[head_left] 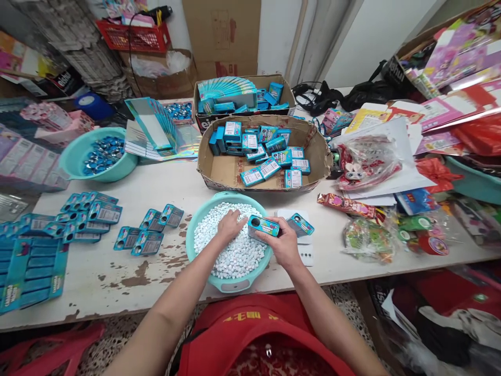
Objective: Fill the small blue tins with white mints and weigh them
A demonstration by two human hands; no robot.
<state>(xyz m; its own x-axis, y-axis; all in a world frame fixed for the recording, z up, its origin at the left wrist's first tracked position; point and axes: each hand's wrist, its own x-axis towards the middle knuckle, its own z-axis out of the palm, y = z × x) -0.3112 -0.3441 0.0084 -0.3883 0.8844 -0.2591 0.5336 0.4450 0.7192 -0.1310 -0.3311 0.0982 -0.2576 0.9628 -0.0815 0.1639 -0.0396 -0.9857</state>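
Head view: small teal cardboard box clamped in right hand over teal plastic basin.
Left hand is pressed, fingers curled together, into white pellets, seemingly for scooping; box is held beside it.

Box: small teal box you hold level, label side up, over the basin's right rim.
Basin: teal basin at the table's near edge.
Pellets: white pellets heaped inside it.

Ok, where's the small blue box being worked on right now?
In the head view, low and centre: the small blue box is held in the right hand over the right rim of the teal basin of white pellets, beside the left hand.
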